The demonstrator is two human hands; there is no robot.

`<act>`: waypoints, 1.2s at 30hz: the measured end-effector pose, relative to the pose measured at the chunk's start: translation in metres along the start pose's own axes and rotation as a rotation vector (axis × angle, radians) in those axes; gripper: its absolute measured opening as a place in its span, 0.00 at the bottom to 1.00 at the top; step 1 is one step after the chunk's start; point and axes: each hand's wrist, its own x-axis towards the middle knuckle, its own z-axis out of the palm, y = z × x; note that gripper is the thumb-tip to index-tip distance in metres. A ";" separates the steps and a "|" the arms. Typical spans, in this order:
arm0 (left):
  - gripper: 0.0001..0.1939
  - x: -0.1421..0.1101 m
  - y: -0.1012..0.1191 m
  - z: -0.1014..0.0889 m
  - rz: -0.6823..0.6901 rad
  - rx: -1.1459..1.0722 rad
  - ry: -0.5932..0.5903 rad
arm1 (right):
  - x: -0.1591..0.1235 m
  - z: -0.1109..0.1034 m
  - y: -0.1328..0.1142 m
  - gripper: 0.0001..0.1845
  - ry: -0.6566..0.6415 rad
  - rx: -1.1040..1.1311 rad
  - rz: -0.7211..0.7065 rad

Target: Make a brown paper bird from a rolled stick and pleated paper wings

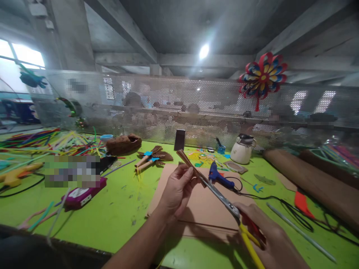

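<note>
So, left fingers [187,176] are pinching some folded brown paper [184,156], right fingers [246,212] gripping scissors [220,195] with the blades right at the paper's lower end. Cardboard sheet [207,211] lies under the fingers, blue glue gun [215,172] just past them. Purple box [94,191] way left of them has white markings, too blurry to read.
</note>
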 end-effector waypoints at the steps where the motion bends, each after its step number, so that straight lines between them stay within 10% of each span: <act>1: 0.02 0.000 0.000 0.000 0.002 0.006 -0.004 | 0.000 0.000 0.000 0.18 0.001 -0.003 -0.002; 36: 0.08 -0.001 -0.001 0.001 -0.033 -0.003 0.067 | 0.001 -0.007 0.012 0.21 0.002 -0.203 -0.247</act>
